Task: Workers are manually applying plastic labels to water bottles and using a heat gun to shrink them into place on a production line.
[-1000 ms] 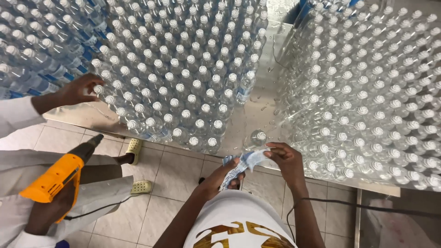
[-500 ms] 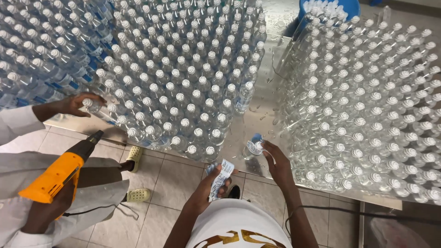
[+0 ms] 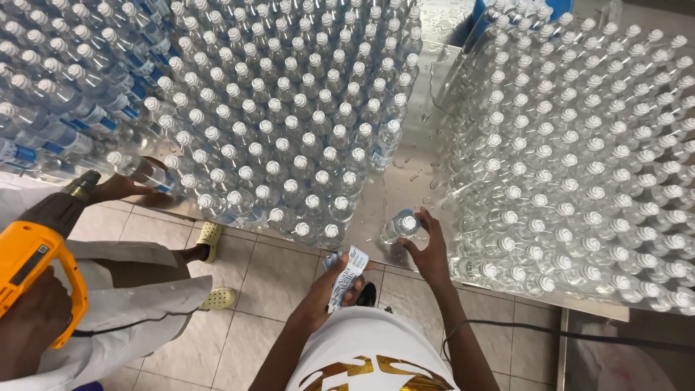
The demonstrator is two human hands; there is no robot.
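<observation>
Fingers of the right hand (image 3: 427, 246) grip a blue-labelled bottle (image 3: 400, 226) on the steel table (image 3: 405, 170).

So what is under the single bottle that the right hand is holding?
The single bottle stands on the wet steel table, in the gap between the two bottle blocks. The right hand grips it from the near side. The bottle's base itself is hidden by its body and label.

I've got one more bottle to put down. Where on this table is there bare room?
A bare steel strip runs between the left bottle block and the right block, down to the front edge, where the right hand touches a lone bottle. Both blocks are packed tight.
</observation>
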